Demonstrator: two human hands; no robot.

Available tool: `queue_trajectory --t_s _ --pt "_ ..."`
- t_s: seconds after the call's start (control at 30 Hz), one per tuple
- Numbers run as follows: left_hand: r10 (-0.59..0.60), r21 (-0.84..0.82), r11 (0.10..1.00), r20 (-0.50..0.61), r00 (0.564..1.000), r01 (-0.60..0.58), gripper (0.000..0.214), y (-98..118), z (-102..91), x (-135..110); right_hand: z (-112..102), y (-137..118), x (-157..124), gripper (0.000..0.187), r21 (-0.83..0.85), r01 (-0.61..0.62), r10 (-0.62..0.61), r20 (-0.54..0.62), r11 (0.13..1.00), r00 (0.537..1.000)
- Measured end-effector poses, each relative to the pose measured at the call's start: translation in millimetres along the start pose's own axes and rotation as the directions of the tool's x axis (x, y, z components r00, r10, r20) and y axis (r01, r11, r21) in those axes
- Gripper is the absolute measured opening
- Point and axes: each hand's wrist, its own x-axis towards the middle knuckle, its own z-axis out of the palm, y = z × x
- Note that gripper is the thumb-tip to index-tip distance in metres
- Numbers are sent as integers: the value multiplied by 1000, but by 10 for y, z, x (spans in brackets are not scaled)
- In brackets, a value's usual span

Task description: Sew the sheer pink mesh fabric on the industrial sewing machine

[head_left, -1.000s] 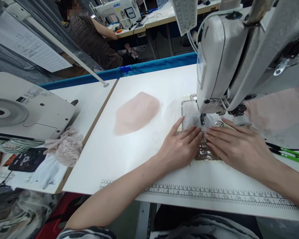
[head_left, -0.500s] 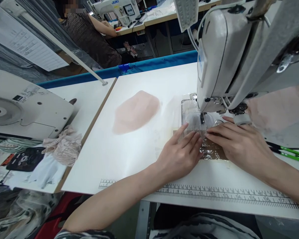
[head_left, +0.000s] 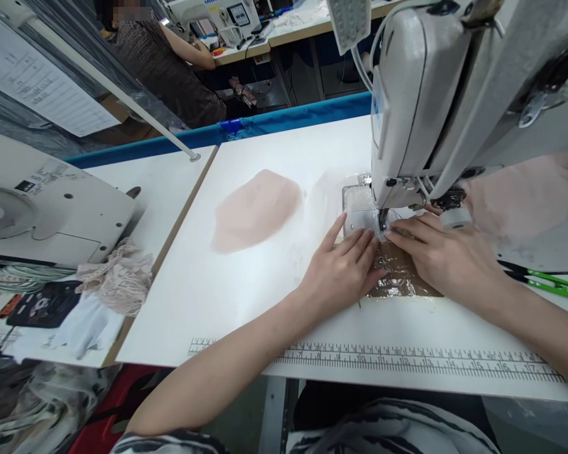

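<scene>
My left hand (head_left: pixel 343 271) lies flat left of the presser foot, index finger stretched out over the clear plate (head_left: pixel 355 197) of the sewing machine (head_left: pixel 400 113). My right hand (head_left: pixel 447 252) is close on the right, its fingertips pressed together beside the presser foot (head_left: pixel 383 217). Whatever is between those fingertips is too small or hidden to make out. Below the foot, between both hands, shiny clear tape covers a brown patch (head_left: pixel 400 271) of the bed. A flat pale pink fabric piece (head_left: pixel 258 211) lies to the left.
More pink fabric (head_left: pixel 525 195) lies behind my right hand. Green-handled scissors or snips (head_left: pixel 549 282) are near my right wrist. A printed ruler (head_left: pixel 360 357) runs along the front edge. A second machine (head_left: pixel 52 195) and a thread bundle (head_left: pixel 127 277) stand left. Another person (head_left: pixel 165 69) sits beyond.
Both hands have shifted slightly away from me toward the presser foot. My right fingertips have drawn in closer beside it. More of the brown patch shows.
</scene>
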Motion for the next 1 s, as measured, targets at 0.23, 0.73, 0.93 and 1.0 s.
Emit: queue_trajectory --t_s 0.23,0.73,0.93,1.0 --pt "-47 -17 999 39 998 47 43 -76 49 74 -26 26 -8 29 -47 8 -10 -40 999 999" --pt "-187 -277 902 443 877 332 27 -299 -600 70 -114 -30 -56 47 426 -29 82 -108 904 991" --pt "96 -742 424 607 789 519 18 -438 -1264 -80 -405 -303 207 30 830 -527 -88 547 181 832" --pt "61 -759 339 607 792 556 16 -527 -1332 -196 -464 -362 345 24 777 -629 -153 622 4 768"
